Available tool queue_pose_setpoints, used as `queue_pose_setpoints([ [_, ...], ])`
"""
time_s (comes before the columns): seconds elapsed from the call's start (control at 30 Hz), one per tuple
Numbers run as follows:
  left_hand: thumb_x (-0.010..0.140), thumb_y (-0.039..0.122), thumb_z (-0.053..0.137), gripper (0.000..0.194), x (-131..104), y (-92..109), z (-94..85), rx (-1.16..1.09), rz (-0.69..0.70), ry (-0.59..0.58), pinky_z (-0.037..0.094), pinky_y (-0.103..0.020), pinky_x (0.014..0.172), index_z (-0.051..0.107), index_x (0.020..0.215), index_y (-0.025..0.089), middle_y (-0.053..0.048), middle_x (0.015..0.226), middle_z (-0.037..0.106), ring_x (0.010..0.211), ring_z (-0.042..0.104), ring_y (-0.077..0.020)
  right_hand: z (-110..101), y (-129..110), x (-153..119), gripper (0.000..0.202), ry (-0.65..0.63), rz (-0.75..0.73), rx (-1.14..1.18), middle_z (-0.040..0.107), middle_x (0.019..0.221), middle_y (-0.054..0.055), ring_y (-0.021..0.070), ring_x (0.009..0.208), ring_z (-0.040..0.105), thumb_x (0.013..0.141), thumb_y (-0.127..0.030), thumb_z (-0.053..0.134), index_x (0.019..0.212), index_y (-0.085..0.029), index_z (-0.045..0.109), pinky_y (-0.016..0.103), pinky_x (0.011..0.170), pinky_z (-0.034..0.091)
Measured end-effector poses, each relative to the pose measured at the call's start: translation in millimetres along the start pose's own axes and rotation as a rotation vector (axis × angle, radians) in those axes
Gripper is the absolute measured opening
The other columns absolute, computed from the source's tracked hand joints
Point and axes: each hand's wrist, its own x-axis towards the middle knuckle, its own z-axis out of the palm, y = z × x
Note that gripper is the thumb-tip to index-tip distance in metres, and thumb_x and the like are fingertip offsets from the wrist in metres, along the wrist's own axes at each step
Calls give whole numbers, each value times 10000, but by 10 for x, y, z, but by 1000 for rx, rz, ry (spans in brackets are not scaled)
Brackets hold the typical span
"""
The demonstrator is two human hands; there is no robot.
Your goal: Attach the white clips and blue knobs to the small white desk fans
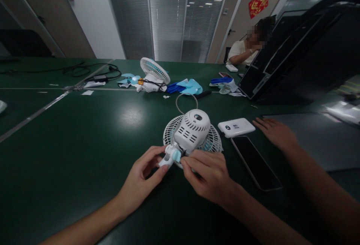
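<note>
A small white clip fan lies face down on the dark green table, its vented motor housing upward and its round grille beneath. My left hand is closed round the white clip at the fan's near end, thumb below and fingers above. Beside the clip sits a light blue knob. My right hand is pinched close against the right side of that knob and the fan's neck; whatever lies between its fingertips is hidden. A grey cable loop rises behind the housing.
To the right lie a white device, a black phone and another person's hand. Farther back are a second fan, light blue blades, gloves and black cables. A large black case stands right; a person sits behind.
</note>
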Motion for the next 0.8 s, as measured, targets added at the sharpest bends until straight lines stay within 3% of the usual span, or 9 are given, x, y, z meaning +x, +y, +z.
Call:
queue_pose_setpoints([
  [0.47,947,298,653,341,-3,-44,-10,-4,-6,-7,495,-311,886,624,1286,279,-60,1244,595,1004,606,-196,-31,-10,6,140,12,14,-5,700,816,-12,97,688,641,946,-155,583,1014,-191,700,259,620,467],
  [0.67,944,313,654,362,-7,-50,-25,-28,-21,22,497,-317,865,610,1300,264,-59,1169,611,952,609,-190,-61,59,12,147,-104,8,-85,697,932,-10,120,767,652,951,-247,606,1085,-220,658,283,637,463],
  [0.8,944,304,653,342,3,-27,-22,-4,-24,20,495,-319,875,620,1281,259,-55,1158,621,941,607,-186,-28,49,-19,111,-144,3,-136,682,897,-10,117,738,632,983,-208,558,1051,-211,645,284,613,436],
])
